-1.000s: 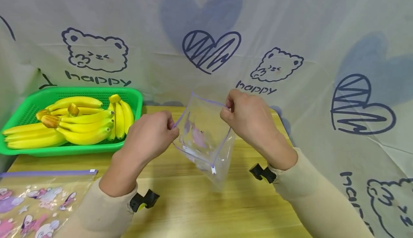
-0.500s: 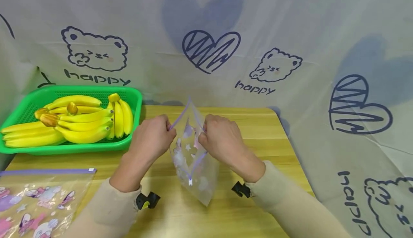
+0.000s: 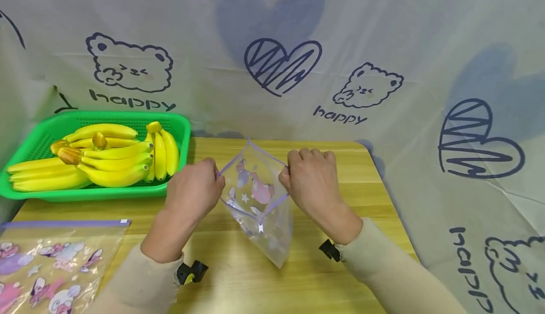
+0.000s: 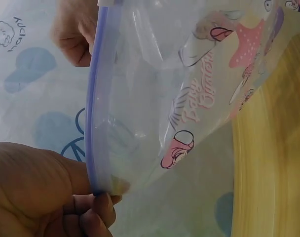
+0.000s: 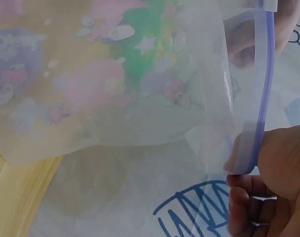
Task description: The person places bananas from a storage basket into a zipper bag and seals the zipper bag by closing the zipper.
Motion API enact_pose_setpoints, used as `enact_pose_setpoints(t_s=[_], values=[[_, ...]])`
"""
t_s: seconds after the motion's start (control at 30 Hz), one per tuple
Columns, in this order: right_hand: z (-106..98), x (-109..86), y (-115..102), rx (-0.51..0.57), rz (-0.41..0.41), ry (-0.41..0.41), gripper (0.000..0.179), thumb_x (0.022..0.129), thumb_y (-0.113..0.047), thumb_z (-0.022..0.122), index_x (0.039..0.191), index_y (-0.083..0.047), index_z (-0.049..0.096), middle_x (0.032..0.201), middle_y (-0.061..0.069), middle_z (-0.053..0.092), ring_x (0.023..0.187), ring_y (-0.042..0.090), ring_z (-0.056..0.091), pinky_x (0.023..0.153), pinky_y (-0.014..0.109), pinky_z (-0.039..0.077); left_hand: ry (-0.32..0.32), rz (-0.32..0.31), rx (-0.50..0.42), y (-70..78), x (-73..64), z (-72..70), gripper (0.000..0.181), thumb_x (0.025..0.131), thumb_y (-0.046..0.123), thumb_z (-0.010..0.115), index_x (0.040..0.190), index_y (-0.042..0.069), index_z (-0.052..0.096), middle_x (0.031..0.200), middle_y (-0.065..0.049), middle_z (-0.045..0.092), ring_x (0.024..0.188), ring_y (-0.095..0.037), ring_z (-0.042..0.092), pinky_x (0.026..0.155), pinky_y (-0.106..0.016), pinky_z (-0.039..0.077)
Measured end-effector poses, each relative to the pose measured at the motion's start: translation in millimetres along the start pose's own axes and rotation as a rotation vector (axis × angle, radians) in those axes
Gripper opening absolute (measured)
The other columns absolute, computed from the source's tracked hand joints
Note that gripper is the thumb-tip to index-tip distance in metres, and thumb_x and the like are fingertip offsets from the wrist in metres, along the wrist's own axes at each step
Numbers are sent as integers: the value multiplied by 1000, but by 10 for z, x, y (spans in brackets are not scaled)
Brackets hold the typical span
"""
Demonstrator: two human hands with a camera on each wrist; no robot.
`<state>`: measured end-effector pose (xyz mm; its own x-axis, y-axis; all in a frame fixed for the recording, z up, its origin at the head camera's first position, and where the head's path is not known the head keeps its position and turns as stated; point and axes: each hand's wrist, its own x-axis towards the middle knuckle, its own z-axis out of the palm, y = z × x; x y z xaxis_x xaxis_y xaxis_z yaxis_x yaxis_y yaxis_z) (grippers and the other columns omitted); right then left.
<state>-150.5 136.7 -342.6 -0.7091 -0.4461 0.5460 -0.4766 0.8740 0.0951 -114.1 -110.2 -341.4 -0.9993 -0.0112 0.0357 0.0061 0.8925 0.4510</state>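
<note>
Left hand point(image 3: 195, 184) and right hand point(image 3: 312, 178) pinch the bag point(image 3: 258, 198) at nine and three o'clock; likely light, limp: hold its rim point(image 4: 93, 103).

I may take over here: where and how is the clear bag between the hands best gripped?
Probably by the purple rim, at opposite points, one hand from each side. The left hand and right hand pinch the clear bag there, its mouth spread into a diamond, the white slider at its near corner. The film below looks floppy, so a lower grip might let the mouth close.
</note>
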Motion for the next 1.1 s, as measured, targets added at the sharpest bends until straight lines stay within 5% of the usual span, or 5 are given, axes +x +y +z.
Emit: enact_pose_setpoints(t_s=[0.27,0.63,1.1], values=[[93,-28,25,-7,-38,-49,24,84,-9,66,67,-10,49,65,5,52,65,28,49,60,37,37,28,53,-18,-22,-56,9,17,93,15,58,76,13,60,64,-2,57,56,-23,53,50,-36,39],[216,-86,77,47,-42,-31,26,79,-7,67,64,-11,46,61,3,45,60,27,48,57,36,37,53,67,33,-100,-21,82,24,98,21,66,77,14,58,64,-1,57,62,-26,57,63,-48,43],[229,-46,4,171,31,-176,25,77,-6,64,62,-14,46,60,-1,45,61,24,49,60,38,40,256,245,230,-327,47,325,25,90,14,72,71,9,57,66,-5,55,67,-30,54,59,-42,38]])
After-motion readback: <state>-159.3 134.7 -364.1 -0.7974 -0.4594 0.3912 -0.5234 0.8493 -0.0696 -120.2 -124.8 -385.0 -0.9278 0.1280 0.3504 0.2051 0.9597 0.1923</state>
